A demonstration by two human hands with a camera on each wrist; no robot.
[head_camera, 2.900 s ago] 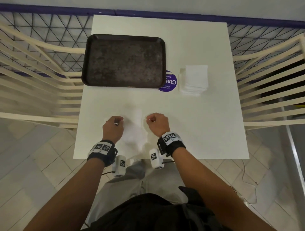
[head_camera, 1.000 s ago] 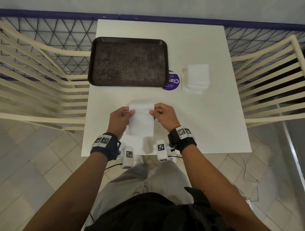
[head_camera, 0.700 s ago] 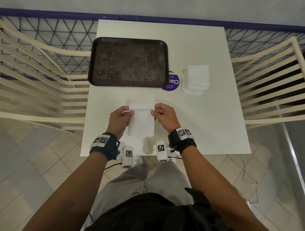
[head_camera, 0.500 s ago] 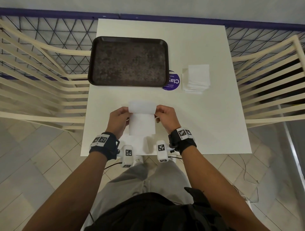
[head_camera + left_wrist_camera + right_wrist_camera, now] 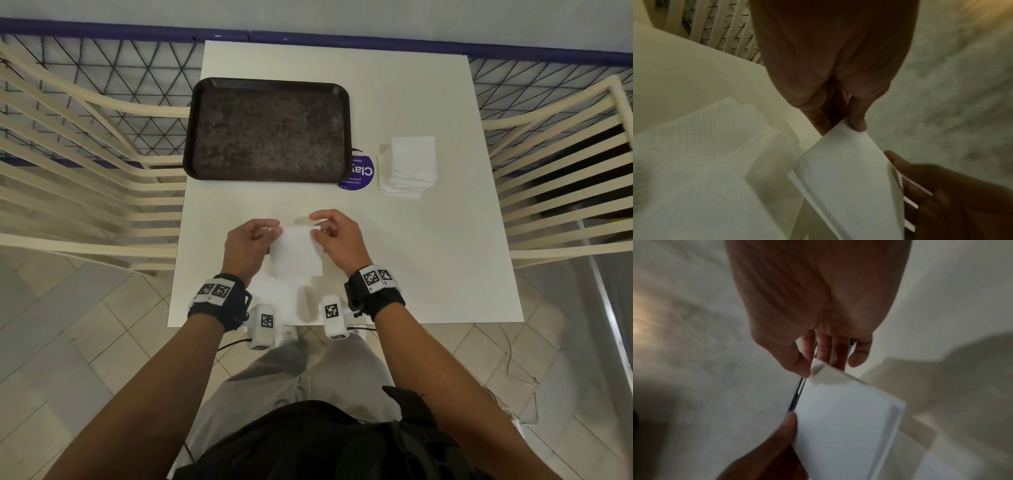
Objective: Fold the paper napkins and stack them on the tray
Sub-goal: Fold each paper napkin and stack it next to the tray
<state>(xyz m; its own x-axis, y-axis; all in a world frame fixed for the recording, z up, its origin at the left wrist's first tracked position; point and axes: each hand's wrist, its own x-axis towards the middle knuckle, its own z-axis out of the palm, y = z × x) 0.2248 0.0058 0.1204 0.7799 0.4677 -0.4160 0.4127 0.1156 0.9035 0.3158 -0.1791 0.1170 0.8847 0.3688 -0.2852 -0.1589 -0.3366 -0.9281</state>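
Both hands, left (image 5: 247, 247) and right (image 5: 337, 240), pinched the folded napkin's (image 5: 297, 252) top corners above the desk (image 5: 428, 246). Uneven pinching could skew the crease, and a loose layer might flop open before reaching the tray (image 5: 191, 144).

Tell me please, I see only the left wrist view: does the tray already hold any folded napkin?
Observer: No. The head view shows the tray with no napkin on it.
Operator: Where is the supply pile?
Observer: The napkin pile lies on the table, to the right of the tray, with a purple sticker between them.
Operator: Does the right hand really grip the napkin?
Observer: Yes. In the right wrist view the right hand pinches one top corner of the napkin between thumb and fingers, and that corner curls.
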